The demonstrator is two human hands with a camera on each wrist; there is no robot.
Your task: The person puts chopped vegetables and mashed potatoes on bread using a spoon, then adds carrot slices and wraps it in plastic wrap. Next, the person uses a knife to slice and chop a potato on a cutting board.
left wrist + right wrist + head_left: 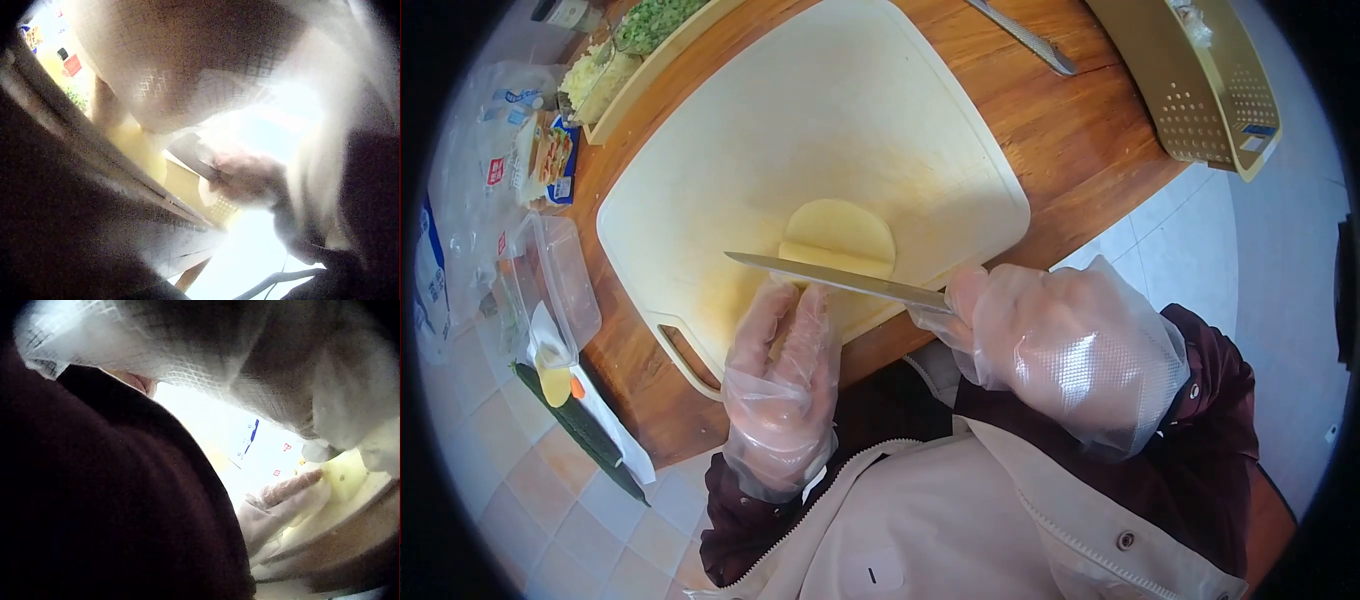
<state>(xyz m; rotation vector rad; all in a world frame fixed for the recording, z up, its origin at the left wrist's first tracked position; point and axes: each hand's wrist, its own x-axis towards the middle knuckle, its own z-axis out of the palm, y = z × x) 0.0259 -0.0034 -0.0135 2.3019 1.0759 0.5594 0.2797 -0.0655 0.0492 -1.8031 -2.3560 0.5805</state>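
Observation:
My right hand (1060,350), in a clear plastic glove, grips the handle of a kitchen knife (830,276). The blade points left and lies across the near side of a pale yellow piece that looks like potato (850,225). Its flat round face is up, with a straight raised strip along the blade. My gloved left hand (782,390) holds the near part of the piece, fingertips close under the blade and partly hidden by it. In the right wrist view the left fingers (290,490) reach the yellow piece (347,475). Beneath is a white cutting board (730,130).
Left of the board are a clear plastic tub (568,275), a cucumber (585,435) and plastic packaging (485,180). A tray (665,60) with chopped green and pale food stands at the back left. A metal-handled utensil (1030,40) and a gold perforated basket (1190,100) are on the right.

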